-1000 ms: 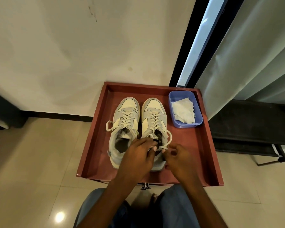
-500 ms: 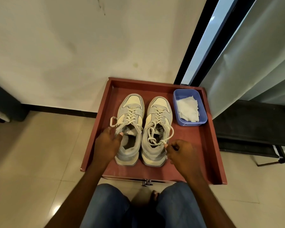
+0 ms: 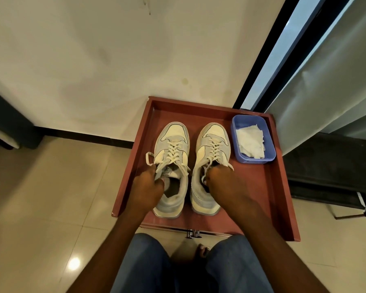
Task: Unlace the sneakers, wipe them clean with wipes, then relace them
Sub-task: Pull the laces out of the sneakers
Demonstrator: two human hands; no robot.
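Two grey and cream sneakers stand side by side, toes away from me, in a red tray. Both are laced with cream laces. My left hand grips the collar of the left sneaker at its outer side, thumb inside the opening next to the tongue. My right hand is curled over the opening of the right sneaker, its fingers on the loose lace ends near the top eyelets; the fingertips are hidden. A blue tub with white wipes sits at the tray's back right.
The tray sits on a low stand against a cream wall. A dark window frame and pale curtain rise at the right, with a dark bench beside the tray. My knees in blue jeans are just below the tray's front edge. Tiled floor lies at the left.
My left hand moved from the right sneaker's laces to the left sneaker's collar. My right hand moved forward from the tray floor onto the right sneaker's opening. The lace bow looks undone.
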